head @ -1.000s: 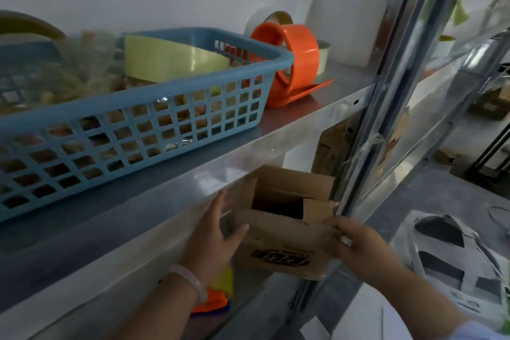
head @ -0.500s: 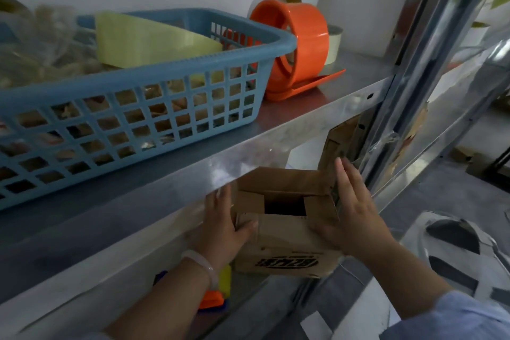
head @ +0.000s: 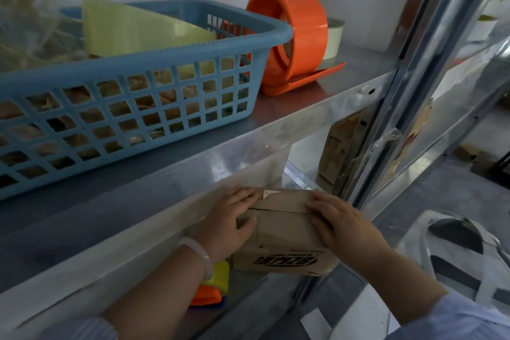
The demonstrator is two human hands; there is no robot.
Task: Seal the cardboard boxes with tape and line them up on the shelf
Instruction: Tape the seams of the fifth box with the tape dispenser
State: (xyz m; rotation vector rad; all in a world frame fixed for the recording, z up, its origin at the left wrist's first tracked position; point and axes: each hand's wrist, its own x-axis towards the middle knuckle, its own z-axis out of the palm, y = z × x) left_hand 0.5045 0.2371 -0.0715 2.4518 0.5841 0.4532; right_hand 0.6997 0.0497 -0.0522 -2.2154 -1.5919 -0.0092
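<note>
Flaps down, box ready for tape

Your left hand (head: pixel 229 225) and right hand (head: pixel 346 225) now lie flat on the cardboard box (head: pixel 284 232), gripping nothing. At lower centre on the lower shelf (head: pixel 256 295), its flaps gaped a moment ago and the seam looks untaped.

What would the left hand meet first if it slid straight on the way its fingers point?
The left hand lies on the cardboard box; past its far flap the way looks free into the gap under the upper shelf, though depth there is unclear.
</note>
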